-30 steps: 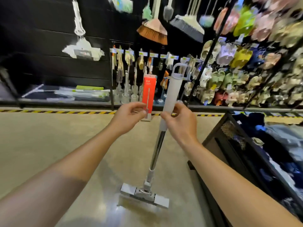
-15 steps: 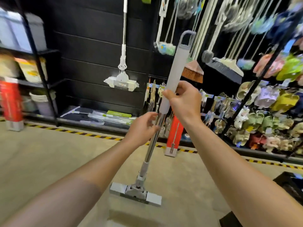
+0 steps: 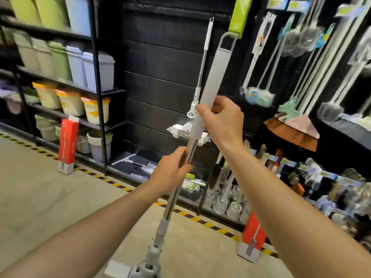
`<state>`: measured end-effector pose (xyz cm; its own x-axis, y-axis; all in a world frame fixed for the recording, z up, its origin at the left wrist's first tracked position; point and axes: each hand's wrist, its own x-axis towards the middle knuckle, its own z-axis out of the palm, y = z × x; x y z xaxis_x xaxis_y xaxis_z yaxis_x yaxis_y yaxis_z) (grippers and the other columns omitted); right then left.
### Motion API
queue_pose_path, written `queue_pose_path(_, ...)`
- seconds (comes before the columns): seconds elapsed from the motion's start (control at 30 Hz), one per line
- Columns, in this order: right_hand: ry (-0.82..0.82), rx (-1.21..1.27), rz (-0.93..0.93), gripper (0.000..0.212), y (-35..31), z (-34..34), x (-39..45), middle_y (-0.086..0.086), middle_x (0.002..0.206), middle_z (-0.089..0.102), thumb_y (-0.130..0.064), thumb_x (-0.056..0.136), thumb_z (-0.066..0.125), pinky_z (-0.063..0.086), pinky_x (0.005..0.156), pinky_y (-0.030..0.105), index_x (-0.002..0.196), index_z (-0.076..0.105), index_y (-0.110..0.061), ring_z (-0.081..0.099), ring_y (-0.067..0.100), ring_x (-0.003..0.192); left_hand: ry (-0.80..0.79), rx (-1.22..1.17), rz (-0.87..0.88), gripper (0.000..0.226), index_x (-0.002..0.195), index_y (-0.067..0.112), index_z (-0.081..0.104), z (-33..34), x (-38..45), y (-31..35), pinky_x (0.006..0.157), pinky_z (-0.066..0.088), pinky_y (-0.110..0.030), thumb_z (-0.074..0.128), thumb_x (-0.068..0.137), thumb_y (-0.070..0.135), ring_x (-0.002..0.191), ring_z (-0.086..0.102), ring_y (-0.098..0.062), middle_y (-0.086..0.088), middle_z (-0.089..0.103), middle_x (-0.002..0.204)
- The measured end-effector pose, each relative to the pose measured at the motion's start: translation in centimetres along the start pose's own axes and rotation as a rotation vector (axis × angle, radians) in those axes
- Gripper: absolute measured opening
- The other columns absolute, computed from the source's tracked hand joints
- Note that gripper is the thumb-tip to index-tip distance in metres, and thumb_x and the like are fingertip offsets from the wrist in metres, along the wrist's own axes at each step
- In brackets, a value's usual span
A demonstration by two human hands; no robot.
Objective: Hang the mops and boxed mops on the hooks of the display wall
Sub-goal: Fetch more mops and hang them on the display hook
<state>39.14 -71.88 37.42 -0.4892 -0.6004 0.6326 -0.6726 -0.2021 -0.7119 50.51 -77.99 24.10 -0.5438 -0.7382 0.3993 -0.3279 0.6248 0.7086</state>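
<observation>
Mop [image 3: 208, 91] in both hands, tilted, its hanging loop up near the green box [image 3: 240, 16] on the display wall [image 3: 160, 77], its head low by my feet at the bottom edge of view. Right hand [image 3: 221, 121] wrapped round the lower end of the grey sleeve, fingers curled over it, thumb on the near side. Left hand [image 3: 172, 173] closed round the bare metal tube just below the sleeve, apart from the right hand.

Handling, judged: pole is rigid, so it should not flex under a lift. Weight likely sits in the head assembly, which would make the low end swing if I let the lower grip go. Polished tube looks slippery; the matte sleeve should give better purchase, so the carrying grip belongs there and the left hand serves as guide. Loop is thin plastic, probably fine for hanging but not for levering.

Hung mop [image 3: 197, 93] already on the wall just left of my sleeve; free wall lies beside it. Hook for mine not clearly visible against the dark panels; possibly behind the loop. Two red boxed mops [image 3: 68, 145] [image 3: 253, 239] stand on the floor [image 3: 40, 197], well left and well right of the hung mop.
</observation>
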Motion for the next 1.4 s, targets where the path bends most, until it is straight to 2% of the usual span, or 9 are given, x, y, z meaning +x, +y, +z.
queue_pose_path(0.13, -0.053, 0.076, -0.049, 0.047, 2.7, 4.8, 5.3, -0.003, 0.126, 0.064, -0.03, 0.091, 0.071, 0.054, 0.08, 0.016, 0.133, 0.053, -0.018, 0.064, 0.01, 0.101, 0.024, 0.036, -0.046, 0.016, 0.1, 0.028, 0.047, -1.1, 6.1, -2.2, 0.065, 0.051, -0.038, 0.063, 0.094, 0.027, 0.069, 0.061, -0.016, 0.006, 0.061, 0.075)
queue_pose_path(0.23, -0.072, 0.089, -0.111, 0.057, 4.3, 8.6, 9.3, -0.002, 0.131, 0.061, -0.026, 0.092, 0.071, 0.05, 0.075, 0.009, 0.14, 0.042, -0.021, 0.062, 0.01, 0.103, 0.039, 0.049, -0.056, 0.015, 0.1, 0.022, 0.048, -2.1, 11.0, -4.0, 0.071, 0.054, -0.046, 0.062, 0.094, 0.026, 0.074, 0.065, -0.024, -0.002, 0.064, 0.078)
queue_pose_path(0.4, -0.037, 0.06, -0.156, 0.06, 6.5, 14.7, 16.7, -0.004, 0.132, 0.059, -0.031, 0.092, 0.068, 0.05, 0.075, 0.012, 0.143, 0.037, -0.025, 0.061, 0.011, 0.1, 0.045, 0.087, -0.002, 0.025, 0.086, 0.029, 0.037, -3.7, 19.4, -7.6, 0.053, 0.034, -0.031, 0.06, 0.095, 0.026, 0.06, 0.055, -0.014, 0.004, 0.055, 0.067)
queue_pose_path(0.5, -0.007, 0.036, -0.185, 0.06, 7.5, 18.0, 21.1, -0.007, 0.131, 0.058, -0.032, 0.092, 0.069, 0.049, 0.074, 0.011, 0.144, 0.038, -0.026, 0.06, 0.01, 0.1, 0.02, 0.088, 0.043, 0.022, 0.088, 0.028, 0.038, -4.9, 24.9, -9.7, 0.051, 0.033, -0.025, 0.059, 0.097, 0.026, 0.062, 0.054, -0.012, 0.006, 0.055, 0.071)
queue_pose_path(0.6, 0.075, 0.008, -0.206, 0.06, 8.3, 20.9, 25.3, -0.004, 0.133, 0.059, -0.031, 0.092, 0.068, 0.056, 0.082, 0.02, 0.144, 0.038, -0.025, 0.06, 0.009, 0.102, -0.009, 0.064, 0.097, 0.026, 0.084, 0.032, 0.037, -6.0, 30.5, -11.6, 0.049, 0.034, -0.019, 0.059, 0.097, 0.028, 0.061, 0.054, -0.009, 0.008, 0.054, 0.072)
queue_pose_path(0.77, 0.211, -0.073, -0.272, 0.069, 9.4, 23.7, 32.3, -0.008, 0.135, 0.058, -0.029, 0.093, 0.066, 0.058, 0.085, 0.025, 0.152, 0.03, -0.028, 0.061, 0.007, 0.103, -0.067, 0.004, 0.189, 0.02, 0.093, 0.031, 0.041, -7.1, 39.4, -13.3, 0.052, 0.034, -0.015, 0.061, 0.097, 0.031, 0.064, 0.055, -0.007, 0.009, 0.057, 0.077)
queue_pose_path(0.97, 0.296, -0.126, -0.273, 0.071, 11.3, 25.7, 40.4, 0.0, 0.137, 0.06, -0.028, 0.093, 0.067, 0.06, 0.09, 0.038, 0.153, 0.029, -0.028, 0.066, 0.015, 0.11, -0.071, -0.019, 0.267, 0.027, 0.082, 0.035, 0.039, -7.8, 48.8, -14.4, 0.051, 0.035, -0.015, 0.061, 0.096, 0.025, 0.056, 0.051, -0.006, 0.007, 0.054, 0.072)
queue_pose_path(1.1, 0.301, -0.124, -0.271, 0.07, 12.9, 26.7, 45.7, 0.001, 0.131, 0.063, -0.028, 0.094, 0.067, 0.061, 0.086, 0.039, 0.153, 0.03, -0.028, 0.068, 0.016, 0.104, -0.076, -0.025, 0.291, 0.016, 0.094, 0.03, 0.046, -7.6, 54.9, -15.1, 0.057, 0.042, -0.015, 0.061, 0.097, 0.025, 0.065, 0.06, -0.009, 0.006, 0.06, 0.08)
queue_pose_path(1.4, 0.268, -0.094, -0.309, 0.072, 19.1, 28.6, 58.4, -0.001, 0.124, 0.065, -0.029, 0.092, 0.069, 0.06, 0.079, 0.027, 0.153, 0.031, -0.026, 0.065, 0.01, 0.094, -0.009, 0.043, 0.3, 0.016, 0.089, 0.025, 0.049, -5.3, 68.6, -16.8, 0.064, 0.058, -0.037, 0.063, 0.094, 0.031, 0.069, 0.062, -0.015, 0.0, 0.061, 0.079)
